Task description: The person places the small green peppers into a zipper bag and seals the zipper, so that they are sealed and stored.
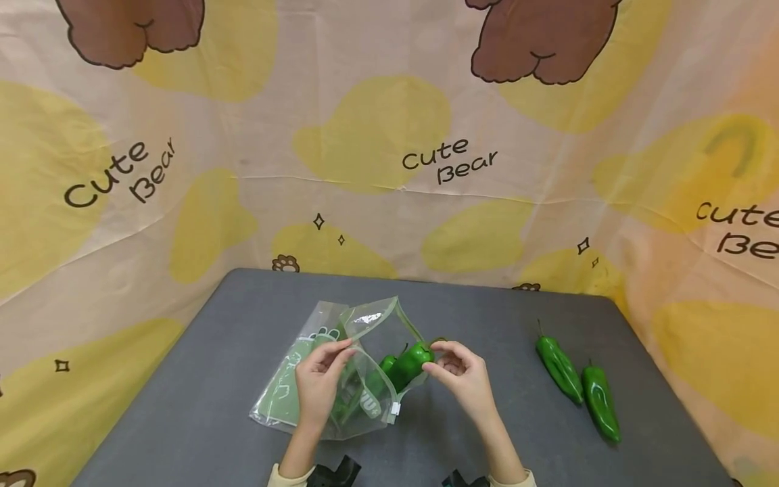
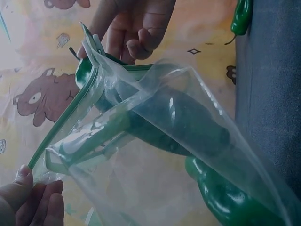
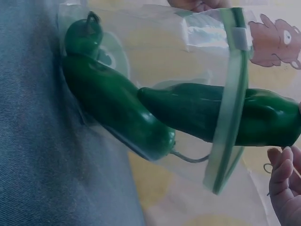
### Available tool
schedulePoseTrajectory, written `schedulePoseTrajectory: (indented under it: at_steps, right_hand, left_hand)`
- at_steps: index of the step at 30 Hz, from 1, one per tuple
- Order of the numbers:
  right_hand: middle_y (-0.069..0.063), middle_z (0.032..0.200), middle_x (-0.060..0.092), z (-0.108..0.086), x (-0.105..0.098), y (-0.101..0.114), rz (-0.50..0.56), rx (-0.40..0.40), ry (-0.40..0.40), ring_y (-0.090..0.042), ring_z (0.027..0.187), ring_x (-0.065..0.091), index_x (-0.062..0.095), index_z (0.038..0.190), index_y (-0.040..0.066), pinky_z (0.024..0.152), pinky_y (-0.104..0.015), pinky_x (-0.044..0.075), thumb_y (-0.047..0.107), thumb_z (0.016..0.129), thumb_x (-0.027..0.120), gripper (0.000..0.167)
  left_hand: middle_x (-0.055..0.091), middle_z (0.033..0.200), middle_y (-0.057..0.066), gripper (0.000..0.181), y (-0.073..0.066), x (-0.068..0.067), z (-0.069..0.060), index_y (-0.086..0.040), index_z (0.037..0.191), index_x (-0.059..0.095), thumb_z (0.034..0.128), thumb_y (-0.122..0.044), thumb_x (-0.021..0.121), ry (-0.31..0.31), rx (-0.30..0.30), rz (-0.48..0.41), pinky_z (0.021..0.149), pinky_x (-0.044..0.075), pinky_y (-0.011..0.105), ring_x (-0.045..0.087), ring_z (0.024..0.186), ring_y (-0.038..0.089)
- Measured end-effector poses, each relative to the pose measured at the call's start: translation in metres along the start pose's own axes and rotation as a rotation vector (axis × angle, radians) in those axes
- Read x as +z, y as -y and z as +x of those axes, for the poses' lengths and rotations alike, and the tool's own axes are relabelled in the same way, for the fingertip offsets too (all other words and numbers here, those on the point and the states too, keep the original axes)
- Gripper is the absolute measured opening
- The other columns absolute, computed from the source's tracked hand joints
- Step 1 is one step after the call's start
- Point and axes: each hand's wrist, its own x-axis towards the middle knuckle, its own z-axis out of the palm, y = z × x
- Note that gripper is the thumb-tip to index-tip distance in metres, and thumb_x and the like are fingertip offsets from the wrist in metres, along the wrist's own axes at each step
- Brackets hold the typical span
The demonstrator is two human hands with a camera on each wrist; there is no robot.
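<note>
Clearly, at bottom centre, we see the left hand point(image 1: 320, 379) pinching the mouth of a clear zip bag point(image 1: 372, 316), presumably to hold it apart, while the right hand point(image 1: 465, 375) pinches the outer end of a green pepper point(image 1: 412, 362). That pepper lies tip-first through the opening, probably because its narrow end fits easily; two more peppers point(image 3: 115, 106) sit inside. Leftward, a flat green-printed pack point(image 1: 282, 392) lies partly behind the bag. At lower right, two loose peppers point(image 1: 558, 370) point(image 1: 601, 402) rest on the grey table point(image 1: 487, 318), likely leaving the hands room. Patterned cloth point(image 1: 377, 135) fills the top.
</note>
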Motion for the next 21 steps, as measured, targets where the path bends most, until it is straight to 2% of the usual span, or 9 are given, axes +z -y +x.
schedulePoseTrajectory:
  at_steps: [4,14,21]
  right_hand:
    - [-0.016,0.077,0.055,0.0,0.004,0.0,-0.029,0.001,0.0,-0.012,0.06,0.047,0.062,0.092,-0.007,0.048,-0.02,0.042,-0.009,0.07,0.07,0.024]
    - [-0.015,0.082,0.058,-0.001,0.009,-0.005,-0.041,-0.006,0.055,-0.011,0.06,0.048,0.061,0.092,-0.009,0.047,-0.019,0.042,-0.008,0.07,0.071,0.025]
    - [-0.007,0.082,0.06,-0.003,0.01,-0.029,-0.042,0.044,0.085,-0.01,0.06,0.05,0.063,0.093,-0.002,0.047,-0.019,0.044,-0.001,0.07,0.074,0.025]
  left_hand:
    - [0.064,0.08,0.019,0.014,0.001,0.0,-0.001,0.014,0.088,0.062,0.074,0.018,0.061,0.004,0.002,-0.016,0.063,0.052,0.021,0.064,0.074,0.012]
    - [0.064,0.08,0.02,0.015,0.0,0.0,-0.001,0.014,0.087,0.062,0.0733,0.02,0.06,-0.004,0.007,-0.012,0.063,0.053,0.021,0.064,0.075,0.012]
    - [0.064,0.079,0.02,0.014,-0.001,0.0,-0.001,0.016,0.085,0.061,0.0724,0.022,0.06,-0.034,0.001,0.009,0.062,0.052,0.02,0.064,0.073,0.011]
